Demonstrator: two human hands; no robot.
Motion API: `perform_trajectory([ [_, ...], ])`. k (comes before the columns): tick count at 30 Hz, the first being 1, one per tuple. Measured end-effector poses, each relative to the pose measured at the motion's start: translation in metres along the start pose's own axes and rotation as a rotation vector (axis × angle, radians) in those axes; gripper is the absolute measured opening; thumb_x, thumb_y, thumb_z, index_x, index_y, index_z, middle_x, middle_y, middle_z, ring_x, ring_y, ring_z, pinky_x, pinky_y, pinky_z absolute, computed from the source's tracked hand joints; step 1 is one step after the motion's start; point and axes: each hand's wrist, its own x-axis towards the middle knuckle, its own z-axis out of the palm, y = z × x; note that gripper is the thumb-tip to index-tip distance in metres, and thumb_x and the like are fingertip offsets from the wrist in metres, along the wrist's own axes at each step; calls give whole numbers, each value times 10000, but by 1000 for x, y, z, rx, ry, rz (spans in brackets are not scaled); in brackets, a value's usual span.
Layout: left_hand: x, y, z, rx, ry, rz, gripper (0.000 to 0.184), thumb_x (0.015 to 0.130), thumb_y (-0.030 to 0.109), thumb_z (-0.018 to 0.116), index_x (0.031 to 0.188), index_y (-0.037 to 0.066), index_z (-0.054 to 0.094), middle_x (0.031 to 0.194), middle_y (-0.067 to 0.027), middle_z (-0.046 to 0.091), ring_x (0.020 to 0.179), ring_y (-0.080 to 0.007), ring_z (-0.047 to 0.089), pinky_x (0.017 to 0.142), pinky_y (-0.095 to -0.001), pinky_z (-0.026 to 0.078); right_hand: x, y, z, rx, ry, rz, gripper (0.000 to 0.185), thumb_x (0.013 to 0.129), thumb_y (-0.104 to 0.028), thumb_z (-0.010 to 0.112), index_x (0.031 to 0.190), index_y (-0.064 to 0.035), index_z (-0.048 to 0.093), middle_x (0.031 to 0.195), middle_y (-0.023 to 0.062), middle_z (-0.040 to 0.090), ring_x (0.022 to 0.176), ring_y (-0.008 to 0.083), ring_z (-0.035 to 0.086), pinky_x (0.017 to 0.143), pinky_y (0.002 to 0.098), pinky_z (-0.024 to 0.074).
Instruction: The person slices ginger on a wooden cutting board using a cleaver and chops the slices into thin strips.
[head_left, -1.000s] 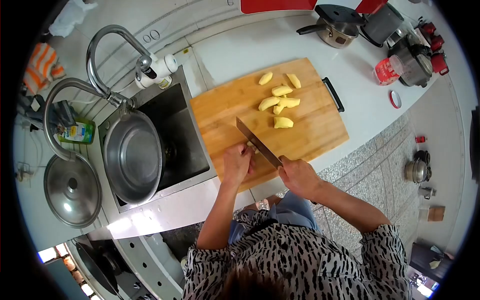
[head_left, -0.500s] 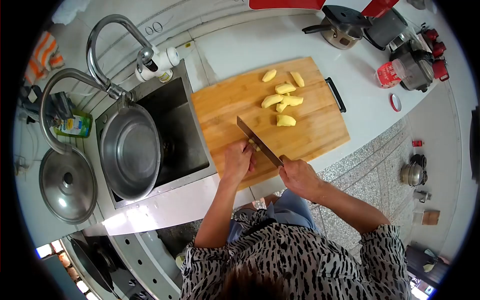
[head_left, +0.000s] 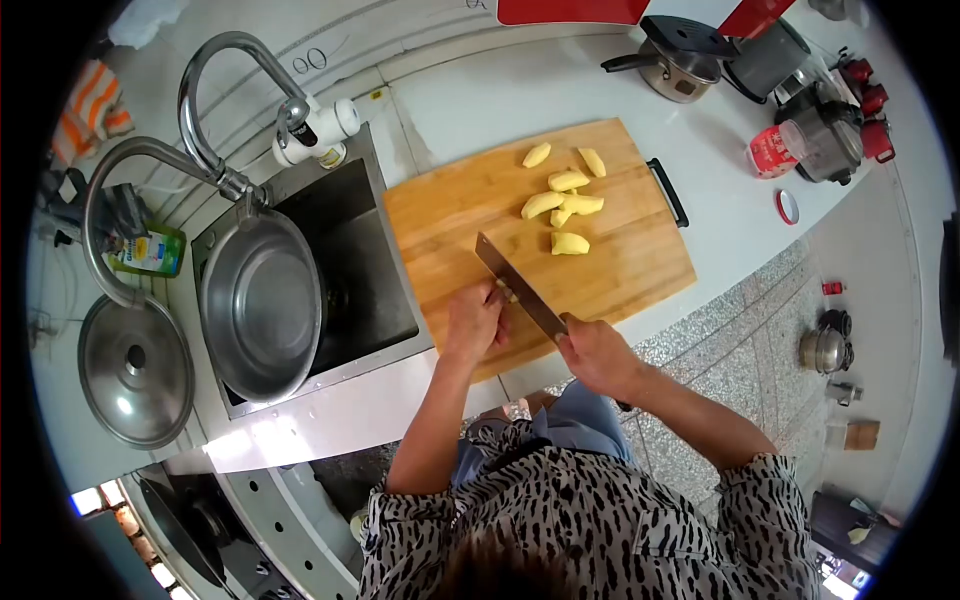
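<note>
My right hand is wrapped round the handle of a kitchen knife with a broad blade. The blade slants up and left over the near part of a wooden cutting board. On the blade's left side, my left hand has its fingers curled on a small yellow piece of what looks like peeled potato, mostly hidden by fingers and blade. Farther back on the board lie several larger yellow potato chunks, some touching and others apart.
Left of the board is a sink with a metal basin in it, below a curved faucet. A pot lid lies at far left. At back right stand a saucepan, a red-labelled jar and its lid.
The view has shifted very slightly. Both hands and the knife stay in nearly the same place, and the potato chunks lie as before.
</note>
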Motion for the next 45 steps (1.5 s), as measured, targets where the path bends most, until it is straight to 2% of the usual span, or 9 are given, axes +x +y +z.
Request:
perform_trajectory([
  [2,-2,2,0,-61,22,-55,257,878,107,501,651,-15,516,486,-74,518,342,-145,499,318,-270,376,-1,3,-3,7,50,-39,148,805,-100,497,877,25,462,672,255,533,653,434,533,568,483,414],
  [9,0,-3,0,-60,21,-27,259,881,105,492,650,-10,514,484,-69,517,340,-142,499,309,-269,369,-5,8,-20,32,-1,-110,147,772,-40,518,892,24,464,732,252,525,682,451,515,572,469,402],
  [11,0,-2,-1,-37,-4,-17,274,879,76,392,640,-4,498,511,-83,532,347,-147,498,311,-262,370,-6,10,-16,26,32,-172,145,771,-38,520,890,26,467,729,255,524,681,451,515,572,466,400],
  [13,1,-3,0,-31,3,-16,273,881,80,394,642,-3,499,510,-82,531,348,-146,498,310,-262,370,-5,6,-11,60,63,-112,154,793,-116,482,784,38,490,648,254,552,626,449,546,576,506,449],
  [17,2,-4,1,39,20,-27,271,892,94,405,660,-2,505,508,-79,528,350,-146,499,310,-263,368,3,2,5,9,128,-150,172,799,-126,487,802,46,487,639,254,552,625,450,548,576,504,451],
  [26,-2,-1,2,-4,29,-18,252,878,60,366,686,-13,512,526,-86,528,354,-150,488,313,-270,366,-3,-12,-36,73,-174,51,158,799,-104,478,836,50,482,810,266,555,692,430,549,613,474,457],
  [38,-2,4,-1,3,-4,-20,194,816,0,380,665,-13,501,523,-93,525,357,-172,505,315,-278,383,-7,2,-16,77,-18,-87,156,796,-104,479,809,51,477,668,262,540,664,445,544,588,496,444],
  [40,-1,4,-2,29,-5,-24,183,804,-7,384,663,-7,501,523,-94,529,359,-173,509,318,-280,386,-1,12,0,43,26,-187,163,792,-60,503,910,42,458,673,244,527,597,410,531,542,443,421],
  [45,-1,5,-2,74,-11,-11,192,828,24,385,675,4,499,525,-92,540,362,-170,510,324,-278,389,2,0,-7,64,61,-115,163,790,-94,505,875,41,472,670,250,532,634,425,538,578,469,432],
])
